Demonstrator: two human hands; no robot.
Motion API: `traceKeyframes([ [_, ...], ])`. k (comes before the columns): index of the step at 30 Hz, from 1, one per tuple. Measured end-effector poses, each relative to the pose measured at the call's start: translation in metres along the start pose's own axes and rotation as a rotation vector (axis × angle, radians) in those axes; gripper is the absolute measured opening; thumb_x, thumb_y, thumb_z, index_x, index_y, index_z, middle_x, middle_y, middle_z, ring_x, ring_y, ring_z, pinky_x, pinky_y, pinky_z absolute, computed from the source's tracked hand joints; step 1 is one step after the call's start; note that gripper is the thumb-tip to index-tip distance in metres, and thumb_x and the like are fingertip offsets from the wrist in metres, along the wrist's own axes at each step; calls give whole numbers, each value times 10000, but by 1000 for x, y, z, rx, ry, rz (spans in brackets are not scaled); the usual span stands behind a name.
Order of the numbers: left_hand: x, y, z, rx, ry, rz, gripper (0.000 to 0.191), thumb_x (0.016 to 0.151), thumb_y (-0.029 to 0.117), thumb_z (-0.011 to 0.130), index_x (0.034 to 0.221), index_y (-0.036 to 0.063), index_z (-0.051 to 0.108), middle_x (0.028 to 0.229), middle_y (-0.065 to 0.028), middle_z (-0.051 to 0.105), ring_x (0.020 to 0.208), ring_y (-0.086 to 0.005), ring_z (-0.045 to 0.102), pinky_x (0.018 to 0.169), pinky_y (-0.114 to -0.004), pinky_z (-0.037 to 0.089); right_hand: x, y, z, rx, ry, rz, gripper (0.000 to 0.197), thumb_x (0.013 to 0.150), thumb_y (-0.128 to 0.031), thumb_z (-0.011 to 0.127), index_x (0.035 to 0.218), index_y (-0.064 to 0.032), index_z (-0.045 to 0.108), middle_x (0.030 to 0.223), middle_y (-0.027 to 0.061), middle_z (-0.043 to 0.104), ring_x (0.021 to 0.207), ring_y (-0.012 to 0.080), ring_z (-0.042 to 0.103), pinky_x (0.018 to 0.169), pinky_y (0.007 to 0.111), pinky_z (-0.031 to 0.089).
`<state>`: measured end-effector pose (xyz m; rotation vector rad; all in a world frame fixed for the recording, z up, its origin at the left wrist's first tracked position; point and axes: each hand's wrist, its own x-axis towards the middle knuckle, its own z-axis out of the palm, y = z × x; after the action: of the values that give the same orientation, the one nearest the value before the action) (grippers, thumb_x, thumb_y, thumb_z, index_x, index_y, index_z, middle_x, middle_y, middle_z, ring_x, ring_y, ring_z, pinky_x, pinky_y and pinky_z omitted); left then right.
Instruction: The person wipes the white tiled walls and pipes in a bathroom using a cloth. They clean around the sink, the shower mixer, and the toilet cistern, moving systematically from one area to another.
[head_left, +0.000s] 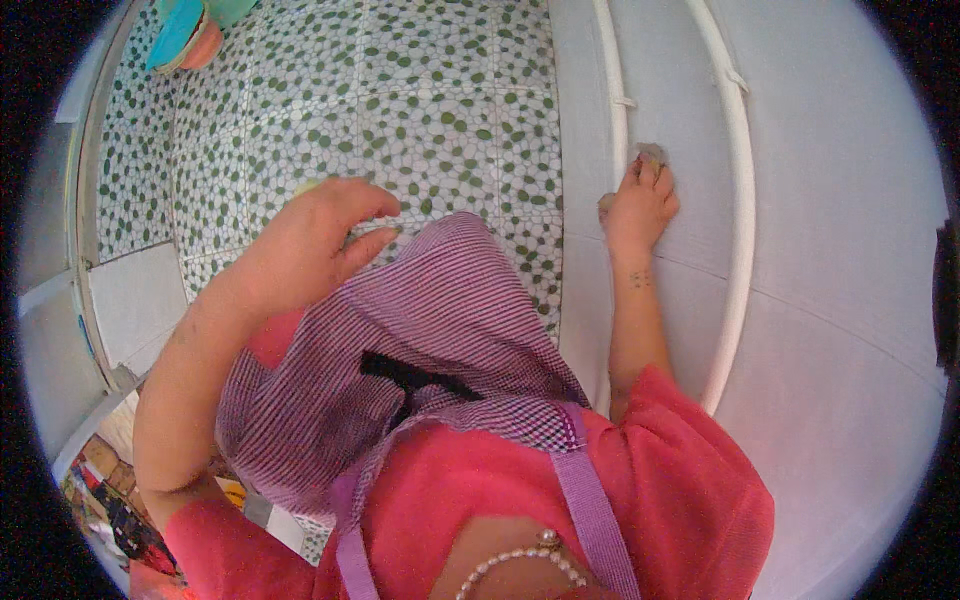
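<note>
My right hand reaches out to the tiled wall, between two white pipes. Its fingers are closed over a greyish crumpled cloth or pad, pressed near the left-hand pipe. My left hand hangs over the pebble-patterned floor, its fingers curved and apart with nothing seen between them. Just below it is the checked apron over my lap. A small yellowish thing shows partly behind the left hand; what it is I cannot tell.
A thicker white pipe runs along the wall at right. Blue and pink plastic basins stand at the upper left. A door frame edges the left side, with a pale threshold and assorted items beyond it.
</note>
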<state>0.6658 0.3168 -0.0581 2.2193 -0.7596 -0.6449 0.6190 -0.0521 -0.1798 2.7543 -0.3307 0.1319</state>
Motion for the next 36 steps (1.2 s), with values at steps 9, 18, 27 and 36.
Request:
traceKeyframes([
  [9, 94, -192, 61, -535, 147, -154, 232, 919, 183, 535, 1074, 13, 564, 990, -79, 607, 925, -169, 569, 820, -313, 454, 159, -24, 12, -233, 277, 16, 386, 863, -145, 484, 1236, -55, 527, 1316, 86, 464, 1230, 306, 376, 960, 468, 327],
  [18, 86, -254, 86, -641, -34, -280, 290, 927, 205, 539, 1158, 31, 542, 1069, -58, 591, 1018, -169, 543, 902, -299, 424, 345, -36, 64, -211, 383, -457, 260, 843, -182, 483, 1066, -97, 585, 1166, 78, 536, 1075, 306, 481, 883, 449, 383],
  [27, 74, -248, 80, -713, 24, -403, 274, 916, 179, 544, 1147, 31, 541, 975, -45, 591, 872, -147, 531, 781, -271, 445, 239, -96, 175, -606, -122, -541, 627, 684, -369, 697, 1167, 2, 544, 1265, 137, 465, 1184, 306, 402, 950, 361, 363],
  [36, 66, -271, 79, -736, 169, -346, 277, 907, 178, 560, 1144, 34, 555, 978, -64, 599, 891, -141, 544, 801, -277, 448, 85, -79, 195, -595, -694, -828, 360, 802, -143, 543, 1130, -6, 602, 1223, 151, 545, 1257, 315, 368, 1015, 450, 288],
])
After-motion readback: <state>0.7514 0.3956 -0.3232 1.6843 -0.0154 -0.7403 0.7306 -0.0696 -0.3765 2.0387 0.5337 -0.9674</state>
